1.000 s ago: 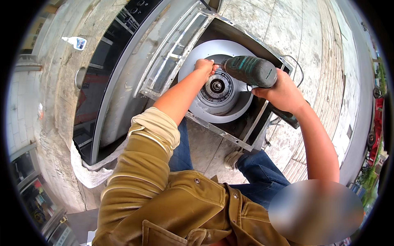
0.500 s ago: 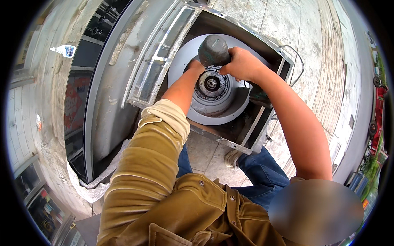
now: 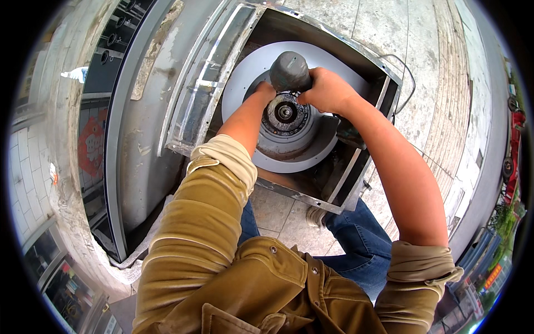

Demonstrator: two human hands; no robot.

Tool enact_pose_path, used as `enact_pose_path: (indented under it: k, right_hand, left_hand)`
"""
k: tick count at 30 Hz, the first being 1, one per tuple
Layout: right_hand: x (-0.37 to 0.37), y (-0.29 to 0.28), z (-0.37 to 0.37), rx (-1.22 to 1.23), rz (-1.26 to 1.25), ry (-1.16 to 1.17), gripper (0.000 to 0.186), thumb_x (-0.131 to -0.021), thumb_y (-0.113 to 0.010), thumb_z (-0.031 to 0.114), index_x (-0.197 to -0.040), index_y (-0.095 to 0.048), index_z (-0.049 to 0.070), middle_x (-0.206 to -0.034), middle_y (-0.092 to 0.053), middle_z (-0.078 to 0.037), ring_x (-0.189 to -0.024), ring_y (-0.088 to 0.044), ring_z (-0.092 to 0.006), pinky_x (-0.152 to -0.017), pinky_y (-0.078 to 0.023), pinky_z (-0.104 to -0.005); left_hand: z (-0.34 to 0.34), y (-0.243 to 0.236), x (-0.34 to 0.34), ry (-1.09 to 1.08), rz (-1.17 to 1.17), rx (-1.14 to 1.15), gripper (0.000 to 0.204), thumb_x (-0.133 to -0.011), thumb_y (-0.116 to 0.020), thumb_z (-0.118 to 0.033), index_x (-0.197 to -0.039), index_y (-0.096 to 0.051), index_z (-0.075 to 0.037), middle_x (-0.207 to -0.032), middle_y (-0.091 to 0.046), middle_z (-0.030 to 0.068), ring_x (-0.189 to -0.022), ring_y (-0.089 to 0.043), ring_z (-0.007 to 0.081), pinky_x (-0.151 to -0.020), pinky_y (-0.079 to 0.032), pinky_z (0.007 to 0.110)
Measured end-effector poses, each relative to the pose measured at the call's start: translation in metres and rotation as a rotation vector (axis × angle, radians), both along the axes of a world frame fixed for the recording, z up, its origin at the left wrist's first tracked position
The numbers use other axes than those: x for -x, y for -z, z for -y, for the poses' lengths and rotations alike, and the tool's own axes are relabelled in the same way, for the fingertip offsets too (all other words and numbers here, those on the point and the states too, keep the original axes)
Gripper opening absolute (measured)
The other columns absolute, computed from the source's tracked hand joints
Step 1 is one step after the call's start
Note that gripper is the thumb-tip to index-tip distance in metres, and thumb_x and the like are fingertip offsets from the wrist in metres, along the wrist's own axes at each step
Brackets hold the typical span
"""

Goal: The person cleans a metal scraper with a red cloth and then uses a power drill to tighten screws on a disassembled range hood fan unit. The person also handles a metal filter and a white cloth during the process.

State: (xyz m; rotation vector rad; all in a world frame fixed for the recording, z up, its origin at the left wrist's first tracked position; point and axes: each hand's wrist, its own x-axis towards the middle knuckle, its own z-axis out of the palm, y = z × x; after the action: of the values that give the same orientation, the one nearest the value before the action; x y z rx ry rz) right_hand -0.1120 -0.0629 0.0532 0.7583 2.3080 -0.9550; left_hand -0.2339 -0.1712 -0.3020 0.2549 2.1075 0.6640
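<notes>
My right hand (image 3: 329,92) is closed around a dark, scuffed power drill (image 3: 289,70), whose rounded back end faces up. A dark green part (image 3: 349,133), perhaps the drill's base, shows beneath my right forearm. My left hand (image 3: 266,89) reaches in beside the drill, its fingers hidden behind the tool and inside the fan opening. Below both hands lies a round motor hub (image 3: 285,113), dark and greasy, in the middle of a light grey fan housing (image 3: 245,65). An open metal case (image 3: 311,25) surrounds the housing; the drill's tip is out of sight.
A large grey metal panel (image 3: 146,133) with a dark glossy edge stands on the left, white wrapping (image 3: 130,267) at its foot. A black cable (image 3: 413,83) loops on the paving (image 3: 384,33) right of the case. My shoe (image 3: 316,216) is near the case's front edge.
Both hands and the drill keep nearly the same place over the hub. The view has shifted slightly, and my right sleeve now shows at the lower right.
</notes>
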Motion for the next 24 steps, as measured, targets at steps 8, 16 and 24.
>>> enact_pose_path:
  k: [8, 16, 24]
  right_hand:
    - [0.004, 0.000, 0.003, -0.019, -0.040, -0.035, 0.039, -0.064, -0.064, 0.019, -0.101, -0.066, 0.006, -0.090, -0.066, -0.016, -0.088, -0.063, -0.0268, -0.080, -0.049, -0.0344]
    - [0.031, 0.006, -0.011, -0.023, 0.089, -0.064, 0.024, -0.067, -0.066, 0.016, -0.064, -0.058, -0.007, -0.056, -0.057, -0.013, -0.045, -0.057, -0.0218, -0.050, -0.046, -0.0341]
    - [0.038, 0.004, -0.006, -0.037, 0.131, -0.124, 0.024, -0.065, -0.064, 0.015, -0.064, -0.058, -0.008, -0.055, -0.056, -0.014, -0.044, -0.057, -0.0224, -0.047, -0.045, -0.0336]
  left_hand:
    - [0.007, 0.012, 0.002, 0.184, -0.208, -0.101, 0.028, -0.086, -0.049, -0.016, -0.113, -0.055, -0.010, -0.084, -0.062, 0.0105, -0.061, -0.055, 0.0206, -0.051, -0.041, 0.035]
    - [0.003, -0.093, -0.017, 0.177, -0.182, -0.005, 0.033, -0.076, -0.057, -0.023, -0.097, -0.064, 0.001, -0.109, -0.059, 0.0225, -0.106, -0.056, 0.0330, -0.088, -0.045, 0.039]
    - [0.040, -0.197, -0.025, 0.805, -0.324, 0.127, 0.023, -0.073, -0.056, -0.008, -0.092, -0.065, 0.002, -0.100, -0.062, 0.0217, -0.095, -0.060, 0.0353, -0.080, -0.049, 0.040]
